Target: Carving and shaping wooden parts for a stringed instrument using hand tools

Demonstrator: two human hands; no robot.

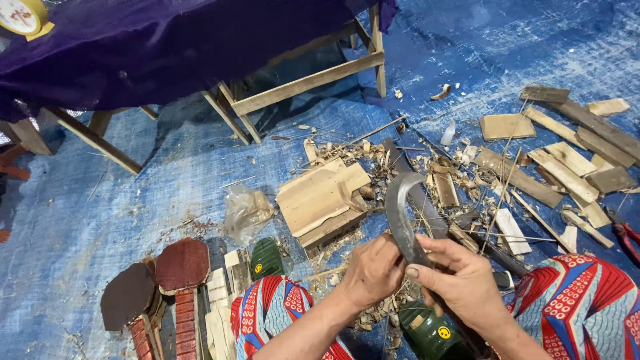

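Both hands, left (370, 273) and right (460, 283), clamped the blade (400, 213) (curved), its long axis rising toward frame centre.

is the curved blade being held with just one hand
No, both hands grip it: the left hand and the right hand close around the lower part of the curved blade.
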